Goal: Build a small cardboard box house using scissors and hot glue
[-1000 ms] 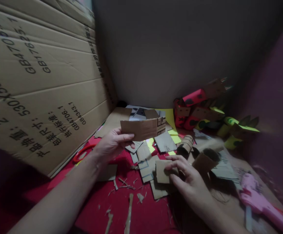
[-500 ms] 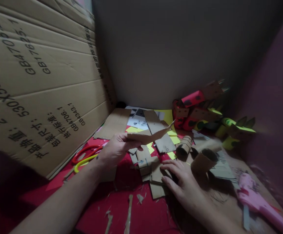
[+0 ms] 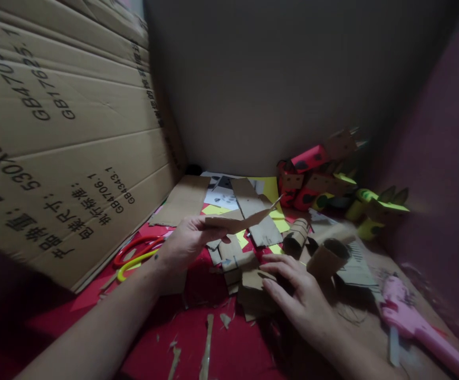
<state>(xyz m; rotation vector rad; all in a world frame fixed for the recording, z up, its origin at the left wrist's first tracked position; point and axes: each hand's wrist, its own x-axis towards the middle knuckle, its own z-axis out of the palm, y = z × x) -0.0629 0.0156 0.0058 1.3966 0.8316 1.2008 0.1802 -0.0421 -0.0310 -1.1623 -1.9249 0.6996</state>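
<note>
Cardboard box (image 3: pixel 75 142): stands at far left, its face printed with black numbers and characters.
Red base (image 3: pixel 237 353): spreads from beside the box across the near middle.
Loops: a red loop (image 3: pixel 134 242) and a yellow loop (image 3: pixel 136 259) lie close together between the box and the left forearm.
Left hand (image 3: pixel 184 240): thumb and fingers are closed on the left end of a card strip (image 3: pixel 239 224); the strip is raised over the scraps, bent, its free end rising to the right.
Panel (image 3: pixel 185 200): plain card lying flat behind the left hand.
Shred (image 3: pixel 206 345): narrow, on the red base.
Printed sheet (image 3: pixel 221 195): lies behind the strip, next to yellow paper (image 3: pixel 269 186).
Marked card (image 3: pixel 229 261): bears a blue arrow, just below the strip.
Small card (image 3: pixel 253 289): partly under the right fingers, blurred.
Right hand (image 3: pixel 298 295): fingers parted and slightly curled over the small card; cannot tell whether they grip it.
Tubes: a banded tube (image 3: pixel 296 235) and a wider tube (image 3: pixel 326 258), beyond the right hand.
Models: red ones (image 3: pixel 308 158) piled at the wall, green ones (image 3: pixel 375 211) farther right.
Glue gun (image 3: pixel 407 311): pink, lying at far right.
</note>
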